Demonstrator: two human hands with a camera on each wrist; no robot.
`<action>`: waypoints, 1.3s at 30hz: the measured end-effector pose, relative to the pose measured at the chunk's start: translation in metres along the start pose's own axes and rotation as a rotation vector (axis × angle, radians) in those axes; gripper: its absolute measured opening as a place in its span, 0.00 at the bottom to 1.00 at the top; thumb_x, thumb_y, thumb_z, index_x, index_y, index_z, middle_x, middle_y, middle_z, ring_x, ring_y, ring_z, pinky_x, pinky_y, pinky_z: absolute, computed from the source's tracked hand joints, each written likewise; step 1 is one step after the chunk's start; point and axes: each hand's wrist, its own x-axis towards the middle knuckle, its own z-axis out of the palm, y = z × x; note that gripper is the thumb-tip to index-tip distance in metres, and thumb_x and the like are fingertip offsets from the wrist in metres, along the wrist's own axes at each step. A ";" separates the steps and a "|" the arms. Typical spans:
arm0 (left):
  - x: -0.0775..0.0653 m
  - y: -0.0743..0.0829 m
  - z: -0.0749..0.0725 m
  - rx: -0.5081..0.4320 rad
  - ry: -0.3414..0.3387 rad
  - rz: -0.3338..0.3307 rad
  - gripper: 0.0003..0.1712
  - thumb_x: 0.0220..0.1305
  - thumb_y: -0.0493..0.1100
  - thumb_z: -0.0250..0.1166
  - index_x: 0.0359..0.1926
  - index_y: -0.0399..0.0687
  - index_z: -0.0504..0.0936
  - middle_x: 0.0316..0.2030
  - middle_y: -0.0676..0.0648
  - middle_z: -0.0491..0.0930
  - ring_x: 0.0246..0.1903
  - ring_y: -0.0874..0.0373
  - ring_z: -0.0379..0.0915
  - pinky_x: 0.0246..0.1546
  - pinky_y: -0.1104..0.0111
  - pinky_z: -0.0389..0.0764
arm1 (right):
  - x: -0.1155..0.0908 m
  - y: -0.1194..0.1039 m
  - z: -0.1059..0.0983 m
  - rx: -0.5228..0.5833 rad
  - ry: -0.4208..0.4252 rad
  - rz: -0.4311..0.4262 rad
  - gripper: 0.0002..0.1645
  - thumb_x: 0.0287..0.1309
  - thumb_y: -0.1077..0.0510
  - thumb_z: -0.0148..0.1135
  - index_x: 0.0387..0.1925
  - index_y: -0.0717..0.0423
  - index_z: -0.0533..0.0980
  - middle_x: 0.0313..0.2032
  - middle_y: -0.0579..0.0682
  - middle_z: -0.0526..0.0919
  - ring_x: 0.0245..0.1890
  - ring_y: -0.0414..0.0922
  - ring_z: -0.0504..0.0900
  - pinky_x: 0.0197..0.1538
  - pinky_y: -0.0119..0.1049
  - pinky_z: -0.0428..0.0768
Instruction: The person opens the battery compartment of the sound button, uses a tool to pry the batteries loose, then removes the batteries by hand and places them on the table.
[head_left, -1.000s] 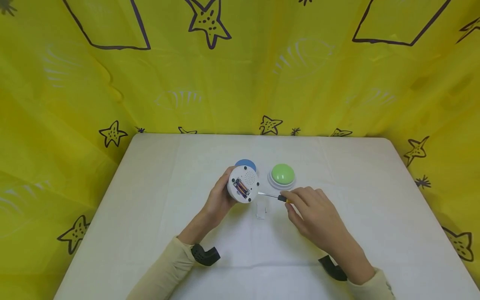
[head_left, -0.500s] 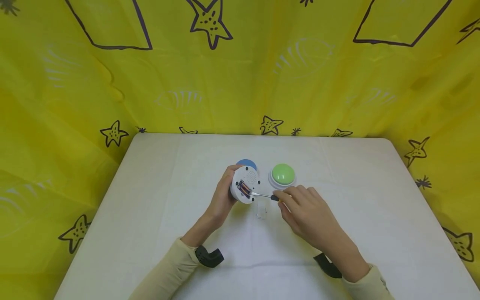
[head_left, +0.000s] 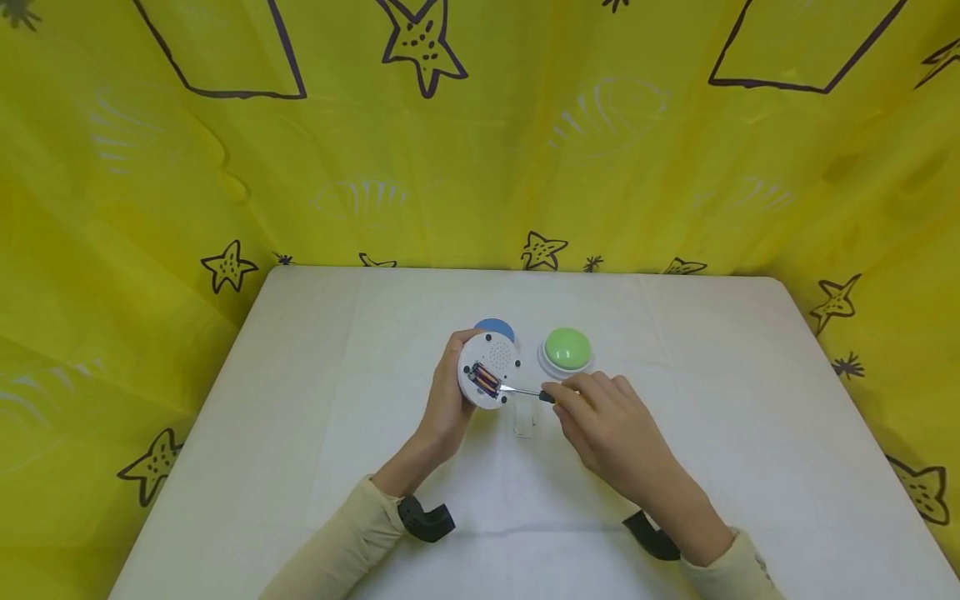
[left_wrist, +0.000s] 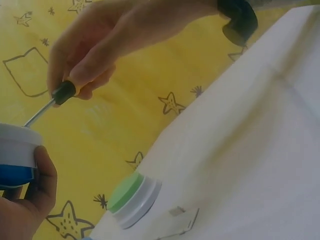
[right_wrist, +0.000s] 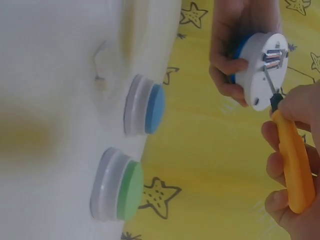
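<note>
Pointing left, the screwdriver (right_wrist: 291,157) runs near-crosswise; the button's underside (head_left: 503,370) faces headward.

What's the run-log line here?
left hand: holds blue-and-white button, underside showing | right hand: holds screwdriver, tip at batteries | table: green button, another blue button, pale piece

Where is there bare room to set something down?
The white table is bare left of the left hand, to the edge, and right of the green domed button. Crowded: the centre, with that button, a blue domed button, a flat white cover and the right hand above.
</note>
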 end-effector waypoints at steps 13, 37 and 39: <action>-0.003 0.001 0.000 -0.162 -0.007 -0.054 0.29 0.81 0.67 0.35 0.67 0.60 0.67 0.66 0.46 0.68 0.61 0.55 0.73 0.55 0.66 0.83 | -0.011 -0.003 0.017 0.130 0.070 0.069 0.26 0.82 0.47 0.44 0.54 0.58 0.83 0.43 0.51 0.83 0.39 0.47 0.78 0.39 0.36 0.69; 0.000 -0.010 0.004 -0.374 0.031 -0.179 0.34 0.81 0.65 0.32 0.78 0.59 0.53 0.76 0.42 0.59 0.72 0.49 0.65 0.66 0.59 0.76 | -0.021 -0.001 0.039 0.201 0.138 0.082 0.24 0.82 0.48 0.45 0.54 0.60 0.81 0.44 0.52 0.82 0.40 0.46 0.77 0.45 0.31 0.67; -0.001 -0.010 0.003 -0.369 0.027 -0.184 0.35 0.80 0.66 0.31 0.79 0.58 0.53 0.77 0.42 0.59 0.72 0.48 0.64 0.67 0.58 0.76 | -0.021 -0.001 0.039 0.198 0.125 0.089 0.24 0.82 0.47 0.45 0.54 0.59 0.81 0.44 0.52 0.82 0.40 0.46 0.77 0.45 0.30 0.67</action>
